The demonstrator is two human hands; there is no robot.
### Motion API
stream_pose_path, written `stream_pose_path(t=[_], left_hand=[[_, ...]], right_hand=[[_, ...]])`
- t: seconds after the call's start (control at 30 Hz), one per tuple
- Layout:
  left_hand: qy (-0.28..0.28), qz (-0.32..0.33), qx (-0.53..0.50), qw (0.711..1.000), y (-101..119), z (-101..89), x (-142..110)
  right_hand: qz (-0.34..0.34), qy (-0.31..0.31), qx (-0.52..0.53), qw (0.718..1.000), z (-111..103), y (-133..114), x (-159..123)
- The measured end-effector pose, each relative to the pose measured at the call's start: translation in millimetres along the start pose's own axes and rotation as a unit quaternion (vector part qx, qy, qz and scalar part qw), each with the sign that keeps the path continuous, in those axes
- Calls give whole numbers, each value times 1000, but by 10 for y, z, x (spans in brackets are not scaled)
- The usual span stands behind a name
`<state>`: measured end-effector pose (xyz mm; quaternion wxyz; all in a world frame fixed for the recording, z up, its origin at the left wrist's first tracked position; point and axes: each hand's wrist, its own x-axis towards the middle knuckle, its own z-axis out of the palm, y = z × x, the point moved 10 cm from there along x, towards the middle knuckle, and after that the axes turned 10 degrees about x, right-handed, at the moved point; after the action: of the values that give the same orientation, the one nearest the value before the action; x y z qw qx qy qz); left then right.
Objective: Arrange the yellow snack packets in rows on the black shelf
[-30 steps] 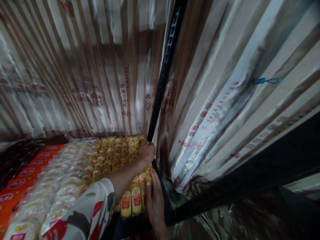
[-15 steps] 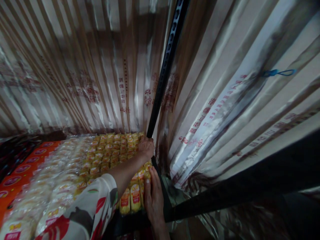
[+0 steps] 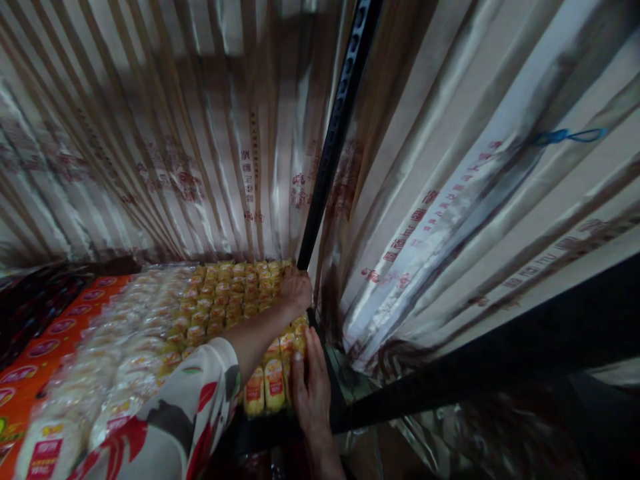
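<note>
Small yellow-wrapped snack packs stand in close rows on a dark shelf. My left hand reaches over them to the right-hand row, beside the black perforated post. It touches packs there, but its fingers are dim and partly hidden, so their grip is unclear. Nearer to me, my right hand lies along the right side of the front packs. Its fingers are stretched forward and the thumb rests against the packs. Two front packs with red-orange labels face me, left of this hand.
Clear-wrapped white packs fill rows to the left, followed by an orange printed strip and dark packages. Pleated printed curtains hang behind and to the right. A dark shelf beam crosses the right side.
The view has shifted slightly, so the shelf and packs sit a little farther right. Both hands stay at nearly the same places against the right-hand packs.
</note>
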<state>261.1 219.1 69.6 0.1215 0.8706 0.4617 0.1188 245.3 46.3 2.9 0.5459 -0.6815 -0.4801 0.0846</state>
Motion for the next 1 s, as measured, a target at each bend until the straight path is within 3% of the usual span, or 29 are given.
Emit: stream_pose_path(t=[0.1, 0.2, 0.3, 0.4, 0.43, 0.53, 0.67, 0.9, 1.0], left_hand=[[34, 15, 25, 999, 29, -157, -80], [96, 19, 22, 995, 40, -379, -341], [143, 29, -44, 988, 24, -540, -847], [171, 24, -118, 978, -121, -566, -1483], [184, 17, -135, 973, -201, -557, -1696], [150, -12, -165, 975, -459, -340, -2195], [119, -23, -184, 975, -693, -80, -2594], [88, -90, -245, 961, -875, 73, -2769], [52, -120, -259, 957, -899, 99, -2789]], right_hand=[[0, 0, 5, 1000, -5, -5, -1], [2, 10, 15, 1000, -25, -3, 3], [-4, 38, 22, 999, -86, -14, 3], [-41, 94, 16, 995, -220, -111, -20], [-63, 113, 11, 991, -267, -171, -36], [-140, 136, -15, 981, -324, -386, -106], [-186, 108, -63, 975, -256, -579, -229], [-128, -22, -76, 989, 62, -641, -549], [-110, -21, -93, 989, 125, -606, -659]])
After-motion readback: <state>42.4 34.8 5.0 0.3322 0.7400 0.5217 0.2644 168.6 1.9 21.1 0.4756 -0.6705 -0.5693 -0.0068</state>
